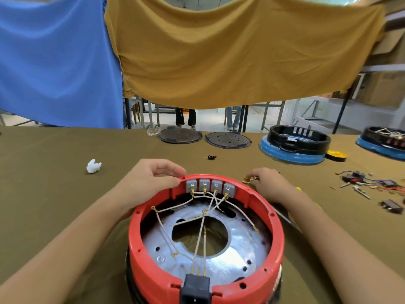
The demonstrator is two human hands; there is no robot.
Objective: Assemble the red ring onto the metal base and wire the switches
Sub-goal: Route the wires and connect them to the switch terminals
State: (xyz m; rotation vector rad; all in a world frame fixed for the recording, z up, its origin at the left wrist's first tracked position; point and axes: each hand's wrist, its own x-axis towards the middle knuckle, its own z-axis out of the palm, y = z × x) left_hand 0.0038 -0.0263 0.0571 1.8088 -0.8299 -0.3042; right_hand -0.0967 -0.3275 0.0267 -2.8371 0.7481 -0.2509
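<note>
The left hand [151,178] curls its fingers [168,170] over the far rim of the red ring [271,218], gripping it beside the four switches [210,185]. The ring sits on the metal base [238,255] on the counter [54,194]. The right hand [269,183] pinches a small brass piece [249,179]; its fingertips are hidden.

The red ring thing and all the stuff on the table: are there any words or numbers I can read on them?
None can be read.
Metal base: a small round stamped mark near its left screw holes, too blurred to read.
Grey switches in the red ring: small marks, too small to read.
Black ring on the blue base: pale marks inside, blurred.
</note>
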